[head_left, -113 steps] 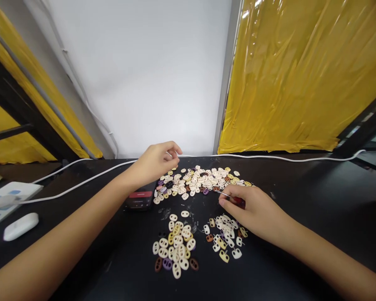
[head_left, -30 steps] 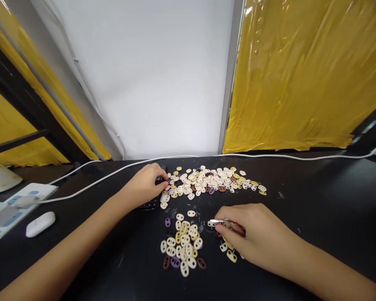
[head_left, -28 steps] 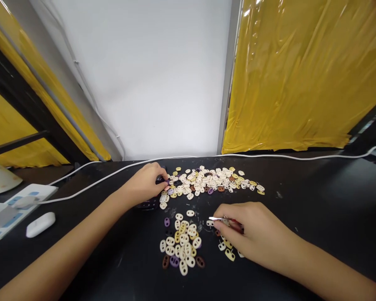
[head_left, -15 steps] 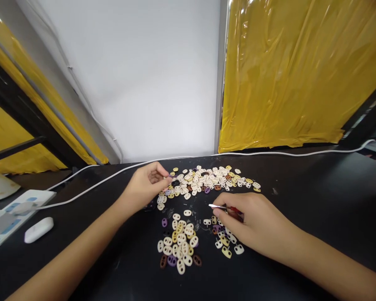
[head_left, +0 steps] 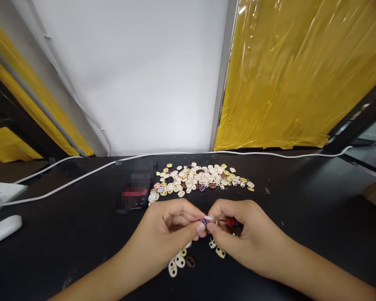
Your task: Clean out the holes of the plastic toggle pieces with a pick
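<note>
A small purple piece (head_left: 203, 221) is pinched between the thumb and fingers of my left hand (head_left: 175, 223). Closed round a small tool with a red handle (head_left: 230, 221), my right hand (head_left: 242, 223) meets the left one, and the tool's pale tip is at the purple piece. Behind both hands lies a wide pile of small oval two-holed pieces (head_left: 197, 177), mostly cream, with some yellow, brown, purple and black. Nearer me, a second group (head_left: 179, 261) is partly hidden under my left hand. A few pieces (head_left: 220, 251) show below my right hand.
A dark phone-like object, partly blurred (head_left: 134, 192), lies left of the pile. White cables (head_left: 62, 188) run along the table's back edge. At the far left are a power strip (head_left: 6, 192) and a white rounded object (head_left: 4, 230).
My left hand has come away from the back pile with the purple piece and met my right hand at the middle. The view has shifted a little, and the phone-like object now shows.
</note>
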Action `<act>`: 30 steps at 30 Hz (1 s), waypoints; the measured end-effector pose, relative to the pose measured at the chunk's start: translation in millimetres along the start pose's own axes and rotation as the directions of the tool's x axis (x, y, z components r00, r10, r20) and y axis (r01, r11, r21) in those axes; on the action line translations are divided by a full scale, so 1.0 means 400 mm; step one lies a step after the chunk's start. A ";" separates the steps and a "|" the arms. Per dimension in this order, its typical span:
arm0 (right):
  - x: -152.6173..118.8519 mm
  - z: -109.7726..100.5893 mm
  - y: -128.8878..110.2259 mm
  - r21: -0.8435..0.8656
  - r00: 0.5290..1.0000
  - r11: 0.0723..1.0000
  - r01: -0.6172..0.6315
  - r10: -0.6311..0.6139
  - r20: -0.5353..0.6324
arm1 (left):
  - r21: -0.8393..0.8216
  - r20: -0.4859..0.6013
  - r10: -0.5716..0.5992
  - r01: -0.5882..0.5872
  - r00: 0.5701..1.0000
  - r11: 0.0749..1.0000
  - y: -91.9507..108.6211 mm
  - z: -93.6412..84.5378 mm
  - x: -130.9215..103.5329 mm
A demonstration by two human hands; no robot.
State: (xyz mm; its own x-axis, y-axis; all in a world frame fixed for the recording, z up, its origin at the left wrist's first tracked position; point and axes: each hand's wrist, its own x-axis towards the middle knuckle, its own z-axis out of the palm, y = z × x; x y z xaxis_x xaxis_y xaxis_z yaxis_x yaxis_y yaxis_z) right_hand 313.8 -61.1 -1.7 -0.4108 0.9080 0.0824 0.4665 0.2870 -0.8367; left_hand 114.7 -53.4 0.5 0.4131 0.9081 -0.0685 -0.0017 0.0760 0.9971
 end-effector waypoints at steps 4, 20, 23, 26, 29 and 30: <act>0.002 0.000 0.002 0.076 0.998 0.995 -0.064 0.064 0.010 | -0.054 0.027 -0.006 0.008 1.000 0.999 -0.012 0.001 0.005; 0.032 -0.096 0.029 -0.149 0.941 0.956 -0.253 0.279 0.191 | 0.688 0.106 0.097 -0.143 0.990 0.712 0.028 -0.062 -0.006; 0.035 -0.111 0.031 -0.240 0.926 0.930 -0.279 0.327 0.188 | 0.713 0.153 0.066 -0.157 0.986 0.684 0.031 -0.061 -0.011; 0.044 -0.121 0.037 -0.301 0.950 0.911 -0.281 0.309 0.048 | 0.713 0.184 0.099 -0.202 0.978 0.671 0.028 -0.062 -0.008; 0.057 -0.129 0.060 -0.323 0.979 0.927 -0.188 0.150 -0.139 | 0.724 0.173 0.172 -0.244 0.970 0.646 0.023 -0.069 -0.002; 0.063 -0.131 0.071 -0.329 0.979 0.932 -0.152 0.095 -0.182 | 0.726 0.172 0.183 -0.250 0.968 0.641 0.022 -0.072 0.000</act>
State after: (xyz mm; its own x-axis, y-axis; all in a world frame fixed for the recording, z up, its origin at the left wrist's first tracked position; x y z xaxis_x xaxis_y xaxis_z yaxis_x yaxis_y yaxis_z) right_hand 357.7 -14.1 5.0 -0.2146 0.9716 0.0996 0.7547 0.2297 -0.6145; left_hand 88.4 -41.1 8.4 0.5561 0.8221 0.1222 0.5567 -0.4775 0.6797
